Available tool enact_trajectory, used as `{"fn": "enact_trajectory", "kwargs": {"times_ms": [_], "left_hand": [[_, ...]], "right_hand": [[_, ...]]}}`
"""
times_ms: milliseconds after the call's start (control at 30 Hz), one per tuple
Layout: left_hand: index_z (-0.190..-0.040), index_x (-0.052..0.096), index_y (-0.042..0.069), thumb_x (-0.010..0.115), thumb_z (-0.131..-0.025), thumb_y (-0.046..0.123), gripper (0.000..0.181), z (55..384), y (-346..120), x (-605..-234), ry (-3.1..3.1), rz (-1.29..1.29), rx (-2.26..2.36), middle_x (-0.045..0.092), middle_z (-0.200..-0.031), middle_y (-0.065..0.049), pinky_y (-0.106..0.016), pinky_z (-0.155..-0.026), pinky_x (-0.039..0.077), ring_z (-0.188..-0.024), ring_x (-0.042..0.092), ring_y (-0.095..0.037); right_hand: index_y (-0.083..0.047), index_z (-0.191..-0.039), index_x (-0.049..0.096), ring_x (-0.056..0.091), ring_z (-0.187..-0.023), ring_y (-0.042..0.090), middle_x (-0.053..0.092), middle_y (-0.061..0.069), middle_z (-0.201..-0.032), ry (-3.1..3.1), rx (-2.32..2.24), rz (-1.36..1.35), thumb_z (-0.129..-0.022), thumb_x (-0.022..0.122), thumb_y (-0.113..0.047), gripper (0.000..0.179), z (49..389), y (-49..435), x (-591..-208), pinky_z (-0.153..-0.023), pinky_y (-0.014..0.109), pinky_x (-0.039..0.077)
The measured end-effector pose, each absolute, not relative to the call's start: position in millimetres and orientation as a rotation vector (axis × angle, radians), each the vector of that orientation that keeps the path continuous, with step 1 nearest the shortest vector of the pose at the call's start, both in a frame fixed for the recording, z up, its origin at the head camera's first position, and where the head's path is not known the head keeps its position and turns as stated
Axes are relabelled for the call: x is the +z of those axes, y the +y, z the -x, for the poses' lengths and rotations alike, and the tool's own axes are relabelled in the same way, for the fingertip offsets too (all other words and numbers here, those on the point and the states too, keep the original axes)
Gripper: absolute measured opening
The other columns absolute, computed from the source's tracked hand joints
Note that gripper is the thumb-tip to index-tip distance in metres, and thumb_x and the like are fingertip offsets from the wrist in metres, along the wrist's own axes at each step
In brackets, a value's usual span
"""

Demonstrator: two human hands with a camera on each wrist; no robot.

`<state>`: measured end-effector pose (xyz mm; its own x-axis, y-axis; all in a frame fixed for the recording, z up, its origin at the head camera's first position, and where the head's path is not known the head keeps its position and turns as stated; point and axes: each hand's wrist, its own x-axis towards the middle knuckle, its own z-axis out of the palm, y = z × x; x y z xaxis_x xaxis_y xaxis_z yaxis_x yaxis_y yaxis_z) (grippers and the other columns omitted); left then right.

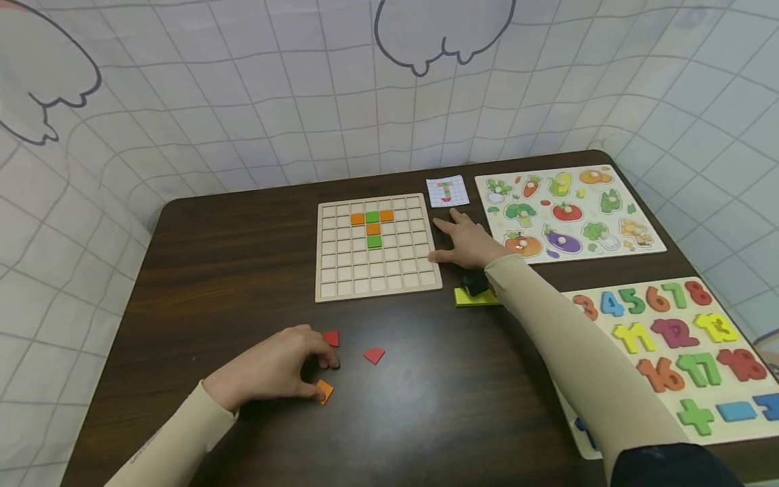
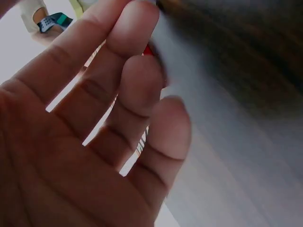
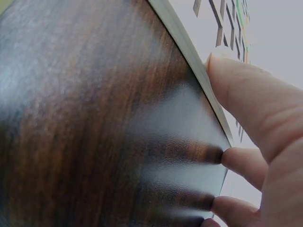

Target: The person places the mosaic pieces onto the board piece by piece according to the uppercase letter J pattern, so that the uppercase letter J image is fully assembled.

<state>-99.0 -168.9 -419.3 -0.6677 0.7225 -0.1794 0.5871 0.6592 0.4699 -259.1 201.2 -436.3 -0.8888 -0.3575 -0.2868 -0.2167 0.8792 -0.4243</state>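
My left hand [image 1: 274, 365] is low over the dark table, its thumb tip at the edge of a small orange square tile [image 1: 326, 389]. Beside its fingertips lies a red piece [image 1: 331, 337], partly covered by the hand; another red piece, a quarter circle [image 1: 374, 355], lies to the right. In the left wrist view the fingers [image 2: 168, 127] are gently bent, with no tile in the palm. My right hand [image 1: 468, 245] has its thumb on the right edge of a wooden grid board [image 1: 345, 273], other fingers spread on the table. Orange and green tiles form a T on the board.
A small pattern card [image 1: 447, 191] lies behind the right hand. To the right are a vegetable puzzle board [image 1: 496, 226] and a number puzzle board [image 1: 608, 304]. A yellow-green strip [image 1: 468, 297] with a black object lies under the right wrist. White gridded cloth surrounds the table.
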Motion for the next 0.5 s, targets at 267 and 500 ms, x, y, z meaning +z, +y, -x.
{"fn": "enact_trajectory", "kwargs": {"times_ms": [267,500], "left_hand": [[-0.102,0.074,0.028,0.094,-0.074,0.02,0.035,91.5,-172.6,-420.0,2.521,-1.03,0.527,0.063,-0.093,0.018,-0.026,-0.083,0.052,-0.093,0.052,-0.002],[-0.098,0.076,0.024,0.093,-0.074,0.016,0.031,89.3,-167.8,-418.5,2.557,-1.078,0.502,0.068,-0.095,0.016,-0.026,-0.085,0.055,-0.096,0.057,-0.005]], "right_hand": [[-0.009,-0.166,0.023,0.006,-0.16,0.049,0.002,0.029,-0.173,2.687,-0.552,0.423,-0.101,0.066,-0.044,0.086,259.1,201.4,-436.2,-0.127,0.068,0.015],[-0.008,-0.166,0.023,0.006,-0.16,0.05,0.002,0.03,-0.172,2.687,-0.553,0.427,-0.101,0.066,-0.043,0.086,257.5,200.7,-435.1,-0.127,0.068,0.015]]}}
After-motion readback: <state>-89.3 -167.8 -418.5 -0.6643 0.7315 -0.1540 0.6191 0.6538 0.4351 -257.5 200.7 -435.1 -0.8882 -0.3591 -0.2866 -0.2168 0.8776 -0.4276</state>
